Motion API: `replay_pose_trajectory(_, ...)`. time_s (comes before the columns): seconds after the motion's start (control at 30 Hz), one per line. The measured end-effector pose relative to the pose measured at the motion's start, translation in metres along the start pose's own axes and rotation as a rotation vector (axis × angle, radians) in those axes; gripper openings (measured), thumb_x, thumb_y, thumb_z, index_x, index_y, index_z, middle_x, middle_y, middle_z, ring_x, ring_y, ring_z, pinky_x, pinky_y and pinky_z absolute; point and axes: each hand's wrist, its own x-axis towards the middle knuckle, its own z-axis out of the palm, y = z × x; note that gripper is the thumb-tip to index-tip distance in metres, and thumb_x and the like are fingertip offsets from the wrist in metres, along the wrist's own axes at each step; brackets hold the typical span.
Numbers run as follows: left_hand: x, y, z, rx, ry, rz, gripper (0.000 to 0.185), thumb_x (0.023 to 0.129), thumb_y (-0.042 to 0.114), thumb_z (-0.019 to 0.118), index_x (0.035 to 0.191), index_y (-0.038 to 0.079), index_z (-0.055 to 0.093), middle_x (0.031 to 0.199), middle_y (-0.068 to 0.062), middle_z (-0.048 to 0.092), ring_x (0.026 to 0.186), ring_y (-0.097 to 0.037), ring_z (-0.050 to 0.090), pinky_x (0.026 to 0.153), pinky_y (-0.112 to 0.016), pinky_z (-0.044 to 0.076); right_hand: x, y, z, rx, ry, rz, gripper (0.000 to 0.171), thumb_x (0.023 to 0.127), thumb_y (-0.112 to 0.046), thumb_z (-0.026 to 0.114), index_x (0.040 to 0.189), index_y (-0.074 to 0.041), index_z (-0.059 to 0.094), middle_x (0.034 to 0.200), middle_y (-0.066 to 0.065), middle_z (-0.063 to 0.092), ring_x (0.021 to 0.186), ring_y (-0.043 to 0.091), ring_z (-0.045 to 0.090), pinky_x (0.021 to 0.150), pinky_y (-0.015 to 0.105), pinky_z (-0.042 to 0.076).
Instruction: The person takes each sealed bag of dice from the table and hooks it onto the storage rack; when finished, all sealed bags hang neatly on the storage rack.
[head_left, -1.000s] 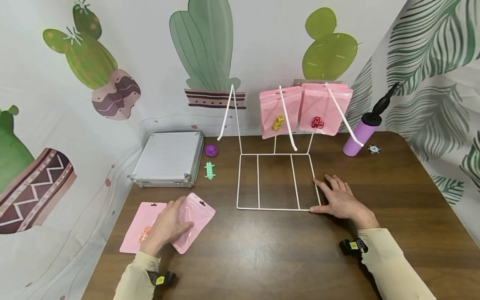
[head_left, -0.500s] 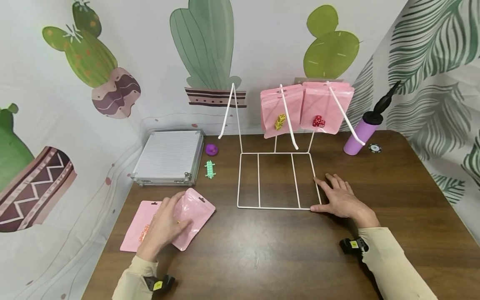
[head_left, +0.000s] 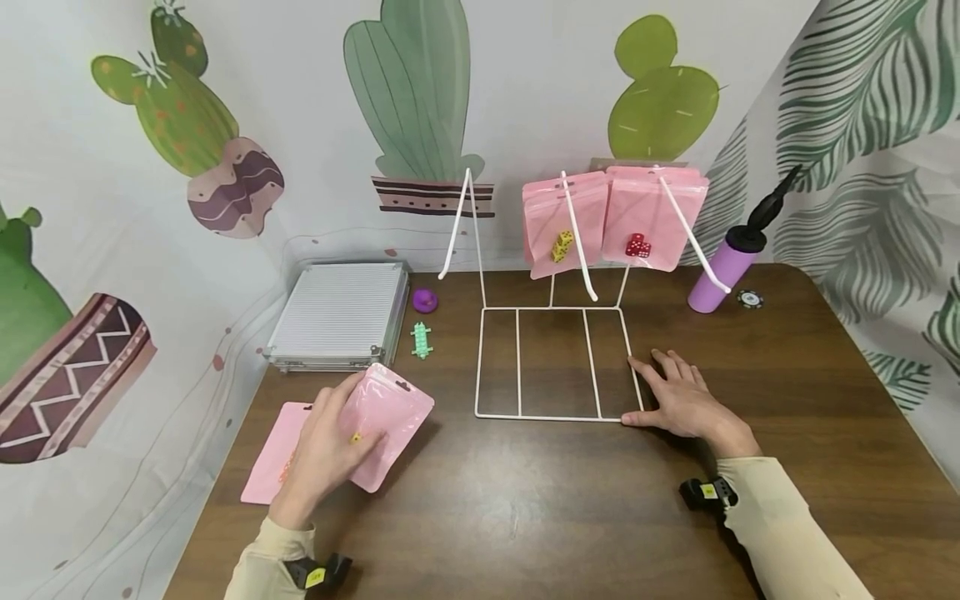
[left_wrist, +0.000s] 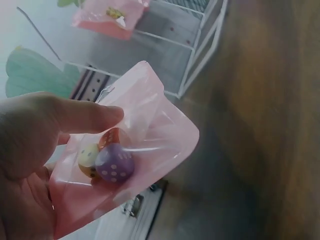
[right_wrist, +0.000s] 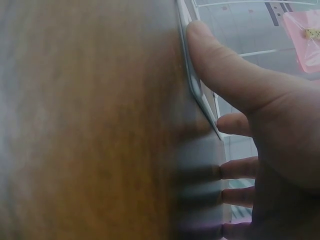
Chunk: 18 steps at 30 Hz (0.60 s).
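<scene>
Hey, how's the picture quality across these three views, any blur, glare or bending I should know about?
Head view: sharp, evenly lit, with soft glare on the table and wide-angle bending at the edges. Left wrist view: the pink pouch and its dice are fairly clear in the left hand, the background hazy. Right wrist view: the table is smeared and out of focus, and the right hand on the white wire rack is soft.

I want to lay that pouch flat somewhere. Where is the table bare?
Bare wood spans the near edge of the brown wooden table between both sleeves, and right of the right hand. It is crowded near the silver ridged case and flat pink pouch.
</scene>
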Motion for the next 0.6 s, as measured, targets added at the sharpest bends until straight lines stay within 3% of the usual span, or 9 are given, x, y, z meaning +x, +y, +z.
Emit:
replay_pose_trajectory(0.33,0.01,0.033,-0.013,-0.081,0.096,0.03,0.092,0.063,0.023,0.09,0.144,0.025,0.047,0.099,-0.006,0.055,0.082,-0.012,0.046,0.063,-0.03,0.037,0.0,0.0,0.0,0.018,0.004,-0.004,0.099,0.077,-0.066,0.069,0.149,-0.007,0.034,0.15,0.035,0.02,0.138,0.057,0.014,0.105,0.077,0.013)
replay_pose_trajectory(0.6,0.025,0.068,-0.022,-0.242,0.265,0.158,0.089,0.061,0.015,0.091,0.141,0.011,0.051,0.097,-0.011,0.056,0.084,-0.015,0.048,0.063,-0.02,0.039,-0.001,0.0,0.0,0.017,0.001,-0.001,0.099,0.077,-0.065,0.068,0.149,-0.007,0.034,0.151,0.035,0.02,0.138,0.057,0.014,0.105,0.077,0.013)
